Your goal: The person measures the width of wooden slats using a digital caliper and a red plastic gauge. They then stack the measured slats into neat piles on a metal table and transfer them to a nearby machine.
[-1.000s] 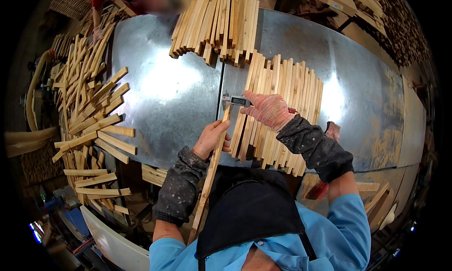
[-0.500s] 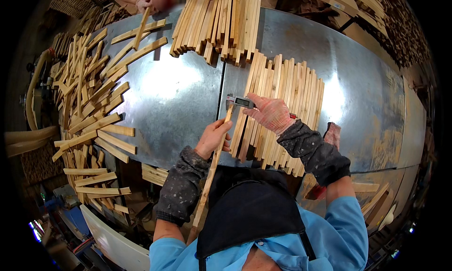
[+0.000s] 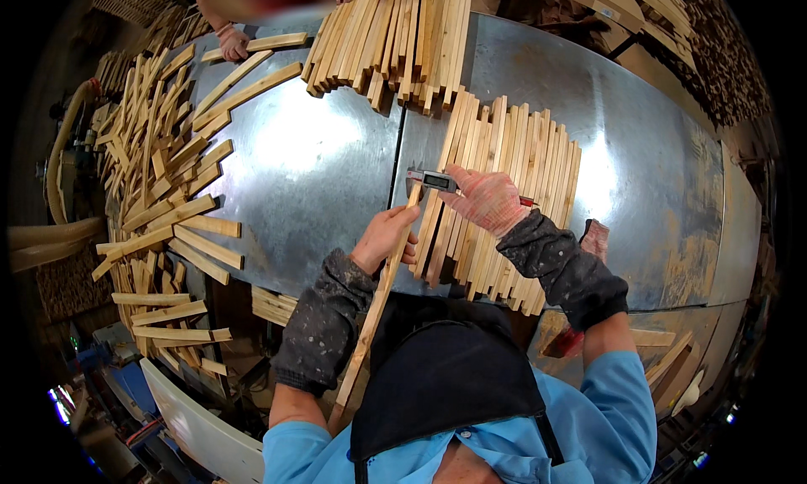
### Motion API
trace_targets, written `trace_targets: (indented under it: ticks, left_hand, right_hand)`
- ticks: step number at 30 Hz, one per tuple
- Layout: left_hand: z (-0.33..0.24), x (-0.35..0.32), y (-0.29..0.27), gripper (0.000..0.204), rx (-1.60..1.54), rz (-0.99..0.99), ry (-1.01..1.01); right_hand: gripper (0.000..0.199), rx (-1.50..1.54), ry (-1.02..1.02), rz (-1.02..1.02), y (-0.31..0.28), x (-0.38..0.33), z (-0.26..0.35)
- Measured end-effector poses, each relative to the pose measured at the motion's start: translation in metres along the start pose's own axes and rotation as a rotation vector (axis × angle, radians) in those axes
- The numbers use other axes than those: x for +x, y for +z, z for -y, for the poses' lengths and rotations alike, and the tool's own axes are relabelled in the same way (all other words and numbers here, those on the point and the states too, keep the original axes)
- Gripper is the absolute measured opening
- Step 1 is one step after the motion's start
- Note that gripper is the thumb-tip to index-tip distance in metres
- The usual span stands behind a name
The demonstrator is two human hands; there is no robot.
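My bare left hand (image 3: 386,240) is closed around a long thin wooden strip (image 3: 372,322), which slants from near my left upper arm up toward the middle of the table. In a pink-and-white glove, my right hand (image 3: 487,202) grips a digital caliper (image 3: 435,179) with a small grey display. The caliper's jaws sit at the strip's far end; whether they touch it is too small to tell. Beneath my right hand and forearm lies a row of wooden strips (image 3: 504,148), side by side on the metal table (image 3: 294,173).
A thicker stack of strips (image 3: 387,38) lies at the far middle. Loose strips (image 3: 160,164) are heaped along the left side. Across the table, a co-worker's gloved hand (image 3: 233,42) rests on a strip. A loose glove (image 3: 595,238) lies beside my right forearm.
The co-worker's hand has lowered the strip it held upright and now rests at the far left edge. My hands, the caliper and my strip have barely shifted.
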State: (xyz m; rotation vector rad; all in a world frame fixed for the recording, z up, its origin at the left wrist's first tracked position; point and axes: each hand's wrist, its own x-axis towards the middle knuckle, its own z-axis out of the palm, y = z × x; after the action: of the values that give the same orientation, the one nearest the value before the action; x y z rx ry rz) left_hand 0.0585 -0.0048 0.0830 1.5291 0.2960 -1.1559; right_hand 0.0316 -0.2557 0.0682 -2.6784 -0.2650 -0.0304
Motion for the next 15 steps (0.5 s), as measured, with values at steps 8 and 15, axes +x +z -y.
trace_targets:
  ticks: [8,15]
  left_hand:
    - [-0.007,-0.006,-0.001,0.066,-0.009,-0.002,-0.016]
    - [-0.006,-0.006,-0.002,0.069,-0.022,0.015,-0.013]
  right_hand:
    - [0.067,-0.008,0.070,0.218,-0.022,0.011,0.008]
    - [0.051,-0.037,0.073,0.234,-0.013,0.014,0.003]
